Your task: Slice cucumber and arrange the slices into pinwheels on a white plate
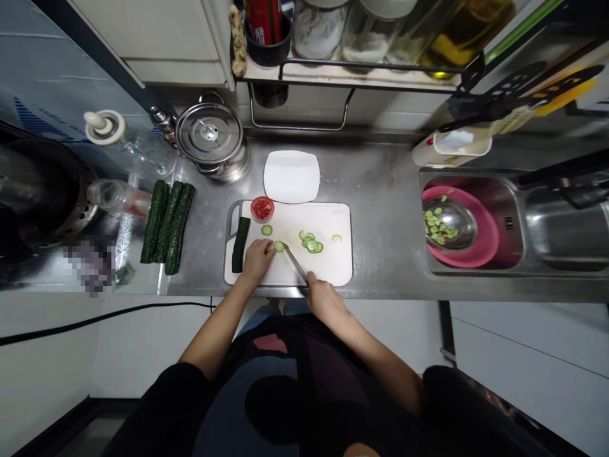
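My right hand (327, 299) is wrapped round the handle of a knife (295, 262), whose blade slants up and left over the board. The blade's tip meets a cucumber slice (278, 246), which the closed fingertips of my left hand (258, 259) hold at its left side. A white cutting board (333, 270) lies beneath both. On it, a piece of cucumber (240, 244) rests left of my left hand, and a single round slice lies above that hand. Right of the blade is a small pile of cucumber slices (311, 244), with one loose slice farther right.
A small red bowl (270, 219) of chopped red pieces stands on the board's upper left. Behind the board is a white plate (292, 176). Whole cucumbers (166, 225) and a lidded steel pot (209, 133) are leftward. The sink holds a pink basin (485, 235).
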### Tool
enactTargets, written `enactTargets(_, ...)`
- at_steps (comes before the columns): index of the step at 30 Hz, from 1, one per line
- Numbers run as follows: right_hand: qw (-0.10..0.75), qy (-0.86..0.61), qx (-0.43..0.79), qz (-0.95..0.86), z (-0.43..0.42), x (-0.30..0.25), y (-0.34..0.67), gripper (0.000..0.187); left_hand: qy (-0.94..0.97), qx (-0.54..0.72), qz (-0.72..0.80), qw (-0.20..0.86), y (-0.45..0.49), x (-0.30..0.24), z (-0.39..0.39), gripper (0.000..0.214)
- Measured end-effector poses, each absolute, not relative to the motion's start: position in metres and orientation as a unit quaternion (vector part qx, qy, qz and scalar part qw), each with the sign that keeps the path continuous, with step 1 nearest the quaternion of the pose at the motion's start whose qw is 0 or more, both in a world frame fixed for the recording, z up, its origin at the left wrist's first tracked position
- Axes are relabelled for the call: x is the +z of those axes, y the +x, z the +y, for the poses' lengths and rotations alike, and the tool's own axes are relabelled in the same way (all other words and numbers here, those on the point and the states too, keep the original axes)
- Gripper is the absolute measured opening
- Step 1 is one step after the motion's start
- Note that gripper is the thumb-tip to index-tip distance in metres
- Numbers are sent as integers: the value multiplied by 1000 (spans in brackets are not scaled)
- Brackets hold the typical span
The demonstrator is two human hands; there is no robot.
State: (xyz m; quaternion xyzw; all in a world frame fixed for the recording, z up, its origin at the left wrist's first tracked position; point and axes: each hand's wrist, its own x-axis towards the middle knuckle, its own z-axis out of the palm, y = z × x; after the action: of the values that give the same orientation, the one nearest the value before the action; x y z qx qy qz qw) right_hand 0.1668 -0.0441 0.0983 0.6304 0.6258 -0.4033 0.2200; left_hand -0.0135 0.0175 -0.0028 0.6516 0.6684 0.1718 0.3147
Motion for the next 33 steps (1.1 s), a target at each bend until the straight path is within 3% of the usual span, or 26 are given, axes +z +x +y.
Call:
enactTargets(11, 213, 629, -399, 632, -45, 96, 148, 25, 667, 219, 658, 272, -9, -21, -1, 22)
enactTargets(33, 199, 631, -408, 629, -42, 92, 144, 29, 664, 213, 661, 277, -8, -21, 0, 21)
